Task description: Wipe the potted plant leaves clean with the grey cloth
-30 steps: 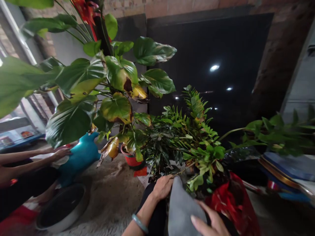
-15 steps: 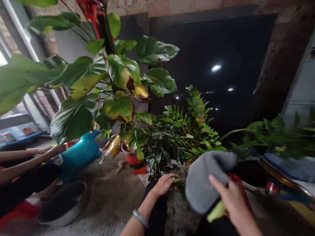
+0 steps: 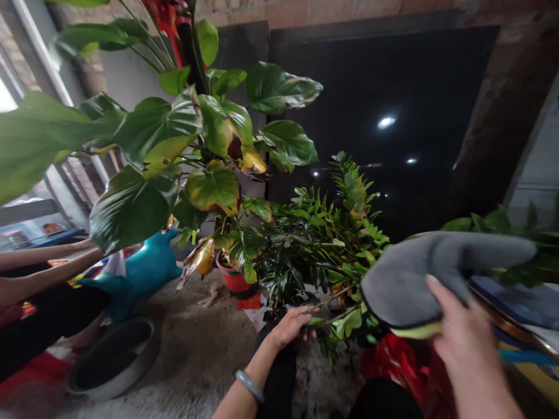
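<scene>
- One grey cloth, mitt-like, raised right of centre. Dark trim along its lower-left edge; a strip of yellow-green shows beneath. Its narrow end points right, passing in front of leaves and the rear of a blue-topped stack.
- Right hand: pinching the cloth, thumb laid on the grey face; other fingers mostly hidden. Forearm enters from the lower-right.
- Left hand: fingers partly bent at the near ends of leafy stems; cannot tell whether they grip. Pale green bangle on this wrist. Leafy stems fill the span between left hand and cloth.
- Red bag below the cloth, crumpled, beside the dark-clothed knee.
- Bushy plant just beyond both hands; tips stand in front of a dark panel, whose right edge meets brick.
- Red pot left of the bush, on the floor, under a broad-leaved plant. Leaves of the latter run past the left frame edge.
- Concrete floor spans the gap between left forearm and a round basin.
- Glossy teal object behind the basin; another person's forearms reach toward it.
</scene>
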